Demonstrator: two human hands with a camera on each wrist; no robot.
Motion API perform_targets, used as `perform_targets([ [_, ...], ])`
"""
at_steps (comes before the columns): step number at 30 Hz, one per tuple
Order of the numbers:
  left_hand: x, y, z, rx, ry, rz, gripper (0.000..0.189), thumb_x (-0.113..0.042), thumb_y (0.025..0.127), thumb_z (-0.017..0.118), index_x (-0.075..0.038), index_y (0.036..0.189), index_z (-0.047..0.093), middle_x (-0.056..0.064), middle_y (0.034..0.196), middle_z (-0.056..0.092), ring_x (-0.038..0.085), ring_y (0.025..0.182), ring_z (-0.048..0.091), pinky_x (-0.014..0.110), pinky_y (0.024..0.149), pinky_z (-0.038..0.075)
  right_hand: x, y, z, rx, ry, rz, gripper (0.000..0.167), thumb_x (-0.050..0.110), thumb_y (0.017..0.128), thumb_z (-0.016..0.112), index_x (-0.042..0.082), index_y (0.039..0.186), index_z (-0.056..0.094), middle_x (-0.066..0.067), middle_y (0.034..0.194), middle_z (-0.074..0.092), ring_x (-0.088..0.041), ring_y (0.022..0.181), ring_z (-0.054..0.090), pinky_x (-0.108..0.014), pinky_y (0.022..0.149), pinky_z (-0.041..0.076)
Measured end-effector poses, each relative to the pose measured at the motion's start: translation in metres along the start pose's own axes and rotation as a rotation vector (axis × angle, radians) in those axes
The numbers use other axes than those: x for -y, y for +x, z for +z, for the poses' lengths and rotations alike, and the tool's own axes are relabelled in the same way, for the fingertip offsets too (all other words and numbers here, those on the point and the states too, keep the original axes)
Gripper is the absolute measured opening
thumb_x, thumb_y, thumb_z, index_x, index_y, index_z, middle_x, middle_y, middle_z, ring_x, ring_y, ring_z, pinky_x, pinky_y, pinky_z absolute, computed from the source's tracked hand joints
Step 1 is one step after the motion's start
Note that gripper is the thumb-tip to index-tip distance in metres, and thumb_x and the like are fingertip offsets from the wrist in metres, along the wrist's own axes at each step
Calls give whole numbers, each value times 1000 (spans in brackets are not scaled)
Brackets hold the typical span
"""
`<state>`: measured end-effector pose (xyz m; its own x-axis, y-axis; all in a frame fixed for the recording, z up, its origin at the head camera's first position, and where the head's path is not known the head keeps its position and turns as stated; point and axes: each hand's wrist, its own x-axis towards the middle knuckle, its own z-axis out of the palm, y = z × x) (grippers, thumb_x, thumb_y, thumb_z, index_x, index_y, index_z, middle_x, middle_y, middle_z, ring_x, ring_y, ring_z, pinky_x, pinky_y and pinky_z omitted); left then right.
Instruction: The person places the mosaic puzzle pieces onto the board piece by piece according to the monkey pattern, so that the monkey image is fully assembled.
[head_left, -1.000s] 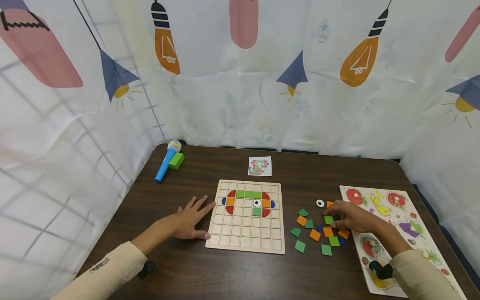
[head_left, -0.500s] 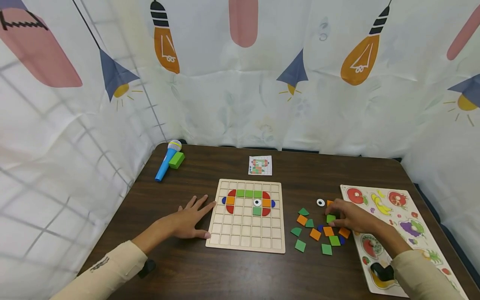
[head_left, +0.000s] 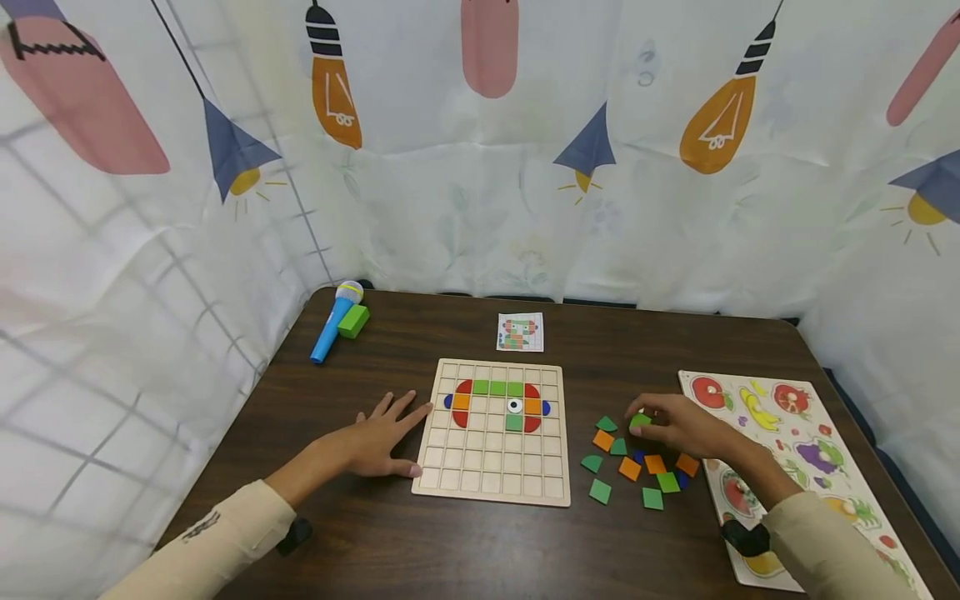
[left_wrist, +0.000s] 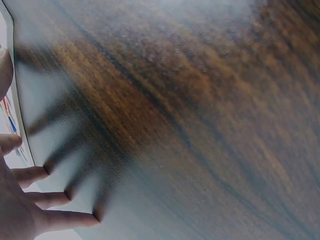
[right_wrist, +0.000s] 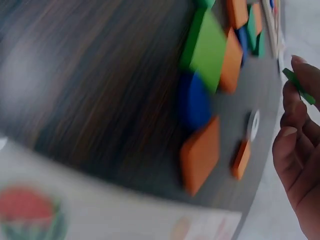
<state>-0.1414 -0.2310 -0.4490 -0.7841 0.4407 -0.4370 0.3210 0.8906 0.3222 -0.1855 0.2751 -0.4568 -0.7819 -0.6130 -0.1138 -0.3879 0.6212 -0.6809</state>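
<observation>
My right hand (head_left: 678, 423) pinches a light green square tile (head_left: 640, 419) between thumb and fingers, above the loose pieces. In the right wrist view the tile (right_wrist: 298, 86) shows edge-on at the fingertips. My left hand (head_left: 381, 437) lies with fingers spread, thumb and index fingertip at the left edge of a wooden grid board (head_left: 491, 467). Red, orange, green and blue pieces sit on the board's upper part, along with one round black-and-white eye piece (head_left: 514, 406). Below my right hand lie several loose tiles, among them an orange square (head_left: 630, 469) and a green square (head_left: 652, 498).
A fruit puzzle board (head_left: 795, 433) lies at the right under my right forearm. Behind the grid board is a small printed picture card (head_left: 520, 332). A blue toy microphone (head_left: 333, 325) and a green block (head_left: 353, 321) lie at the back left. A patterned curtain (head_left: 465, 208) hangs behind the table.
My right hand has lifted the light green tile from among the loose pieces and moved it slightly left and away from me. The left hand keeps its place at the board.
</observation>
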Motion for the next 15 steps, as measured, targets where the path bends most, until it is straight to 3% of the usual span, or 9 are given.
perform_targets([
  [7, 0, 1, 0, 2, 3, -5, 97, -62, 88, 67, -21, 162, 18, 22, 167, 11, 58, 148, 11, 84, 99, 25, 28, 32, 20, -39, 61, -52, 25, 29, 96, 70, 10, 112, 69, 5, 82, 58, -6, 65, 50, -24, 59, 46],
  [15, 2, 1, 2, 0, 2, -8, 98, -62, 88, 67, -22, 162, 18, 21, 167, 11, 58, 149, 11, 84, 100, 24, 60, 72, 47, 25, 153, -106, 30, 18, 100, 63, 3, 126, 67, -4, 94, 67, -10, 62, 56, -25, 56, 49],
])
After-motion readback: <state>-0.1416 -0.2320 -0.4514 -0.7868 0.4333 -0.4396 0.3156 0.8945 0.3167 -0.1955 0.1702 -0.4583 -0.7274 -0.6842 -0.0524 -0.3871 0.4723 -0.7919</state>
